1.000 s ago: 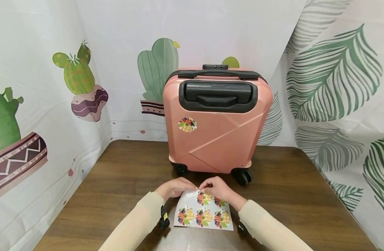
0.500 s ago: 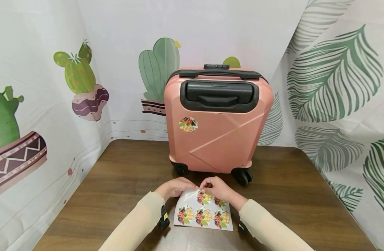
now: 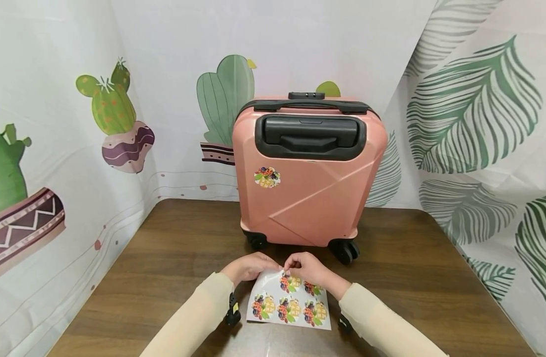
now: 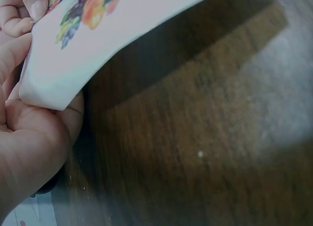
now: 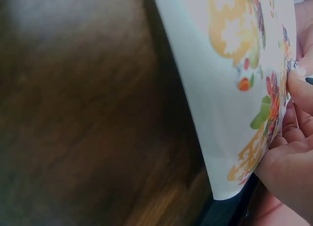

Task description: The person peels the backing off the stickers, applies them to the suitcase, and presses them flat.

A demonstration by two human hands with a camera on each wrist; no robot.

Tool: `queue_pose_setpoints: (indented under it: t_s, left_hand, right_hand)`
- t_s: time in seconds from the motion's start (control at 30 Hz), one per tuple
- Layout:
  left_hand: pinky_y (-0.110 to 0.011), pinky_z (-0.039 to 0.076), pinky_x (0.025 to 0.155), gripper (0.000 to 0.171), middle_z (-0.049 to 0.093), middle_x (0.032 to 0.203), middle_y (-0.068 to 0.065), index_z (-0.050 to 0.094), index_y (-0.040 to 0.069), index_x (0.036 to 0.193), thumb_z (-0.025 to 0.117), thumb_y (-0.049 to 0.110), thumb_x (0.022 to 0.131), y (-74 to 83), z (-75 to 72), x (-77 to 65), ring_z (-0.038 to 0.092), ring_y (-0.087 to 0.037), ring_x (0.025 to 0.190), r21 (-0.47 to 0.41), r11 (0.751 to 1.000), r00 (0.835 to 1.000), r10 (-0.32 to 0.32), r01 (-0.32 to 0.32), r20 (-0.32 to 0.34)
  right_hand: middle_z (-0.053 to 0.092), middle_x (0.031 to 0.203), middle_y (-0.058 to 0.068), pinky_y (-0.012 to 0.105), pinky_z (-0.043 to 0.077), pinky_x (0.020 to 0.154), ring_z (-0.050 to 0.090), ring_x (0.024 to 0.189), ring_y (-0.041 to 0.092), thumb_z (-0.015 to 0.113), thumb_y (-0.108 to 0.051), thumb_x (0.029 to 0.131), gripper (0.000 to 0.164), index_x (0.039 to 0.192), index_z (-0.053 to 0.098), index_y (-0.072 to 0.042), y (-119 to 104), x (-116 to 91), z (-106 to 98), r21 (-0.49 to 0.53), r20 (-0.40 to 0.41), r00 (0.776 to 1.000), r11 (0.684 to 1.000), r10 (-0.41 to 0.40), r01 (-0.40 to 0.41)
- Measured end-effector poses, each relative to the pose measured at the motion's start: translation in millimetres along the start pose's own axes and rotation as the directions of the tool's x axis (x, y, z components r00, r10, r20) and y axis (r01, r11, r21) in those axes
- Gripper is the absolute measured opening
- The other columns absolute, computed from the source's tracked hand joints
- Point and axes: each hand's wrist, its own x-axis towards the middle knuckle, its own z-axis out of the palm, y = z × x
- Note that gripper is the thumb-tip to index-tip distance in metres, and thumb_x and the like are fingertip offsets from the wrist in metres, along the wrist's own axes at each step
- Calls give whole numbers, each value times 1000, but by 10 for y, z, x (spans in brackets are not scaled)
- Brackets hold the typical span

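A white sticker sheet point(image 3: 263, 285) with several round fruit-print stickers is held just above the table in front of the suitcase; its upper left spot is blank. My left hand point(image 3: 247, 268) grips the upper left corner, which curves up between thumb and fingers in the left wrist view point(image 4: 36, 143). At the top edge, beside the upper middle sticker point(image 3: 290, 282), the thumb and index finger of my right hand point(image 3: 310, 268) pinch the sheet. Whether a sticker edge has lifted there is too small to tell. The right wrist view shows the sheet point(image 5: 205, 123) bent beside my right fingers point(image 5: 303, 91).
A pink suitcase point(image 3: 308, 198) stands upright behind my hands, with one round fruit sticker point(image 3: 267, 177) on its upper left. Its black wheels point(image 3: 343, 251) rest on the brown wooden table point(image 3: 183, 233). A printed cloth point(image 3: 165, 59) hangs behind and at both sides.
Both hands stay at the top of the sticker sheet with almost no movement. The head view shifts very slightly.
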Motion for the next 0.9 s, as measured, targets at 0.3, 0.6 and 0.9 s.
queue_pose_setpoints:
  t_s: [0.3, 0.6, 0.9]
  left_hand:
    - [-25, 54, 75, 25, 72, 80, 4, 75, -8, 110, 65, 11, 96, 9, 0, -6, 65, -10, 77, -7, 1000, 1000, 4, -4, 5]
    - [-26, 53, 79, 25, 72, 83, 4, 75, -6, 110, 66, 12, 95, 21, -1, -9, 64, -11, 80, 0, 1000, 1000, -5, 5, 8]
    - [-28, 54, 81, 25, 74, 88, 3, 75, -5, 111, 67, 14, 96, 30, 3, -4, 65, -12, 83, 12, 1000, 1000, -13, 13, 0]
  right_hand:
    - [68, 92, 9, 21, 46, 69, 53, 78, 9, 72, -6, 93, 4, 91, 70, -3, -12, 4, 9, -15, -35, 999, 1000, -21, 20]
    - [67, 102, 6, 26, 48, 82, 57, 93, 12, 73, -7, 93, 9, 84, 71, -9, -48, -24, -9, -102, -59, 996, 993, -66, 59]
    - [69, 103, 3, 35, 48, 91, 57, 103, 20, 75, -11, 91, 11, 81, 73, -12, -87, -45, -23, -164, -102, 991, 984, -91, 74]
